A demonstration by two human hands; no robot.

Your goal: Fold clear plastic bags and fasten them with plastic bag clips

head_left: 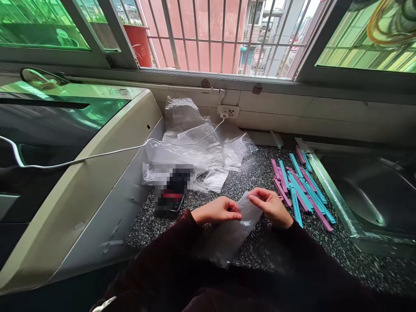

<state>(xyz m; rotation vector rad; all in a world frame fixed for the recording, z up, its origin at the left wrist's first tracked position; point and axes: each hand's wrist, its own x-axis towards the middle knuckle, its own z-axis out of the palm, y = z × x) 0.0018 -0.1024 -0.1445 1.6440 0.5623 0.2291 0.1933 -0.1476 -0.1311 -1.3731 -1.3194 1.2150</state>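
Note:
A clear plastic bag (232,234) hangs between my hands over the near edge of the speckled counter. My left hand (219,211) pinches its left side, thumb against fingers. At the bag's top right corner, my right hand (270,206) grips the plastic between thumb and fingertips. Just right of that hand lies a loose pile of flat pink and turquoise plastic strips (300,190). Beyond my left hand, a heap of clear plastic bags (195,143) spreads toward the wall. Whether anything is inside the held bag I cannot tell.
A phone-like dark device (170,201), partly blurred out, lies by the bags. The washing machine (107,173) stands at left, crossed by a white cable (130,148) plugged into the wall socket (228,112). At right is a metal sink (346,203). A barred window is behind.

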